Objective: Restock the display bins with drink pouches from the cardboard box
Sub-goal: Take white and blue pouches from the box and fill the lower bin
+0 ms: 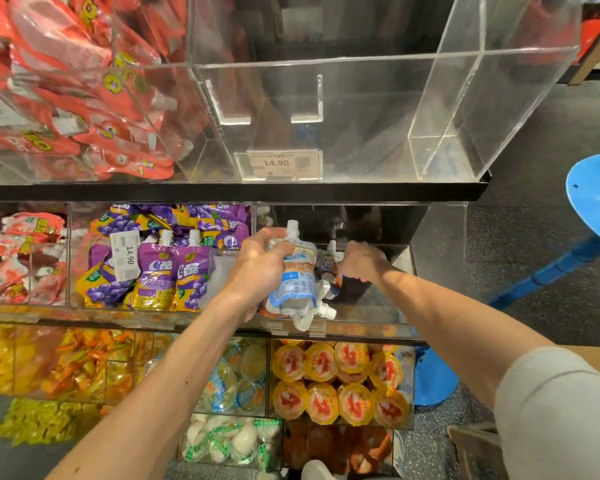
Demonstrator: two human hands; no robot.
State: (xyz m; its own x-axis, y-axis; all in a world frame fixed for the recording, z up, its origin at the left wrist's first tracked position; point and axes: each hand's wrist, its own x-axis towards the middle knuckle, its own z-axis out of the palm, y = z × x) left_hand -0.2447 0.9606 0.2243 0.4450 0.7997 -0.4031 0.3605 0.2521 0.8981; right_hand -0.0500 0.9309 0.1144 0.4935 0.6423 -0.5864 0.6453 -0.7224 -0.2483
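Hands meet inside a clear acrylic display bin [440,258] at the right end of the middle shelf, seen from the head camera looking down. We see the left hand [262,268] with its fingers and thumb wrapped around a white-and-blue drink pouch [297,271], which it holds upright with the white spout cap on top, just inside the bin's front. Below that hand, more loose pouches [326,311] lie in the bin with their spouts pointing right. The right hand [359,261] reaches in just beside the left one, its back towards us and its fingers curled down next to another capped pouch. We cannot tell whether it grips anything. A grey sleeve [561,410] covers the right upper arm. In the next bin to the left are purple grape pouches [174,271], with a white price tag [127,256] reading 14.90 lying on them. Further left is a bin of red-and-white pouches [18,258]. On the shelf above, red pouches [84,98] fill the left bin, and a price label [280,163] reading 14.90 sits at the front of the clear bin beside it. On the shelf below are yellow-rimmed jelly cups [340,382]. A blue stool [596,199] stands on the floor to the right. What looks like a corner of the cardboard box [471,445] shows at the lower right.
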